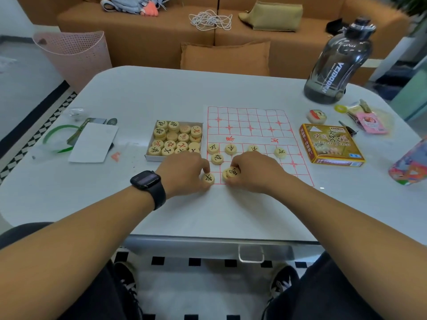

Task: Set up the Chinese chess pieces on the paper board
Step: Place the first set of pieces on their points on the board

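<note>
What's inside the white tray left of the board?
The white tray holds stacked chess pieces, red and black characters up. The left hand hides its near edge; lower layers are covered.

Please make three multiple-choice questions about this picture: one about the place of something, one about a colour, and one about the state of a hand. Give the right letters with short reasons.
1. Where is the box of pieces relative to the paper board?
A. beside its left edge
B. on top of it
C. beyond its far edge

2. What colour are the board's lines?
A. black
B. red
C. green

3. What is the left hand doing?
A. lying flat, holding nothing
B. pinching a piece at the board's near left corner
C. lifting the water bottle

Answers:
1 A: the box sits on the table just left of the grid.
2 B: the grid is drawn in red.
3 B: its fingertips grip that piece at the corner.
</note>
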`<state>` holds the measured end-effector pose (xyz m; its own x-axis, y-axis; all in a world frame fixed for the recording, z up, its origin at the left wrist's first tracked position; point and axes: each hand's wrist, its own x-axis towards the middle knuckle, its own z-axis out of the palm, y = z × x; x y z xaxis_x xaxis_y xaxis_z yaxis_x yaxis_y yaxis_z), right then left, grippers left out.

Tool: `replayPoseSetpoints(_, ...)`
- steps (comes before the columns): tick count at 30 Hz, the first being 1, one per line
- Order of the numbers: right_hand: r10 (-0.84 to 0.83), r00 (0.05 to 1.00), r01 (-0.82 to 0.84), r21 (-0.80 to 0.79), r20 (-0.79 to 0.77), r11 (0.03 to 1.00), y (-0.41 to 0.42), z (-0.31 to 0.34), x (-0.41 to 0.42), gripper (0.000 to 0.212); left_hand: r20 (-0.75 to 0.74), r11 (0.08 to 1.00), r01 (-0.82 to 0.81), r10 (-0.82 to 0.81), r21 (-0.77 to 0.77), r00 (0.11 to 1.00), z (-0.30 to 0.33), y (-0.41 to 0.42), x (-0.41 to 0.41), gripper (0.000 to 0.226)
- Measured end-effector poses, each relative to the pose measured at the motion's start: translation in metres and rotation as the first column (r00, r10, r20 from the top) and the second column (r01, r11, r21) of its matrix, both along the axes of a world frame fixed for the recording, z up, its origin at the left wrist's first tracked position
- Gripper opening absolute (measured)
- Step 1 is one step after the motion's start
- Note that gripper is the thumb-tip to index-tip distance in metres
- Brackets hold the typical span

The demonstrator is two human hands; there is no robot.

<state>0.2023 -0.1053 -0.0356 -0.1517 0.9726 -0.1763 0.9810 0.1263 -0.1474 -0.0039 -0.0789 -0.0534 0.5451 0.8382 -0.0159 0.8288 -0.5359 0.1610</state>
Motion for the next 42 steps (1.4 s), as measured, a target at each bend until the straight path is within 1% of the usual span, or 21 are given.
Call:
replayPoseSetpoints(2,0.022,1.0,-0.021,-0.006,0.015,1.0,0.0,-0.001,-0.003,0.031,0.0,1.0,0.004,-0.004,-0.008,1.0,0.0,0.001,-0.001,0.039)
replayPoseSetpoints(5,0.048,0.998,-0.048,-0.018,0.036,0.999,0.0,0.0,-0.007,0.031,0.04,0.997,-0.016,0.019,-0.069,0.999,0.003,0.003,-0.002,0.042)
replayPoseSetpoints(9,0.066,0.996,-0.067,0.003,0.06,0.998,0.001,0.001,-0.01,0.03,0.109,0.991,-0.042,0.056,-0.126,0.992,0.009,0.003,-0.003,0.034)
replayPoseSetpoints(13,0.082,0.994,-0.082,-0.003,0.079,0.997,0.0,0.0,-0.012,0.03,0.135,0.991,-0.075,0.09,-0.111,0.987,0.011,0.003,-0.003,0.028)
replayPoseSetpoints(18,0.087,0.991,-0.085,-0.02,0.106,0.996,-0.001,0.0,-0.013,0.032,0.144,0.99,-0.098,0.112,-0.101,0.983,0.014,0.005,-0.003,0.027)
replayPoseSetpoints(22,0.075,0.993,-0.072,-0.035,0.09,0.997,0.0,0.003,-0.008,0.039,0.143,0.991,-0.094,0.108,-0.097,0.984,0.013,0.004,-0.002,0.027)
replayPoseSetpoints(25,0.017,1.0,-0.016,-0.017,0.025,1.0,0.004,0.01,0.002,0.047,0.153,0.991,-0.092,0.107,-0.1,0.982,0.013,0.004,-0.003,0.026)
replayPoseSetpoints(28,-0.048,0.998,0.048,0.006,-0.034,0.999,0.01,0.016,0.015,0.045,0.158,0.99,-0.095,0.111,-0.103,0.981,0.013,0.005,-0.003,0.025)
replayPoseSetpoints(33,-0.095,0.994,0.092,-0.06,-0.056,0.994,0.015,0.02,0.029,0.043,0.164,0.99,-0.095,0.112,-0.103,0.98,0.012,0.005,-0.001,0.023)
replayPoseSetpoints(36,-0.13,0.989,0.126,-0.066,-0.075,0.99,0.015,0.027,0.037,0.046,0.169,0.992,-0.077,0.092,-0.097,0.981,0.013,0.005,0.002,0.022)
replayPoseSetpoints(40,-0.129,0.989,0.123,-0.092,-0.071,0.988,0.011,0.027,0.042,0.053,0.175,0.996,-0.036,0.05,-0.082,0.983,0.013,0.003,0.006,0.022)
replayPoseSetpoints(42,-0.126,0.989,0.119,-0.087,-0.082,0.989,0.009,0.025,0.046,0.05,0.186,0.997,-0.014,0.029,-0.08,0.982,0.014,0.002,0.009,0.021)
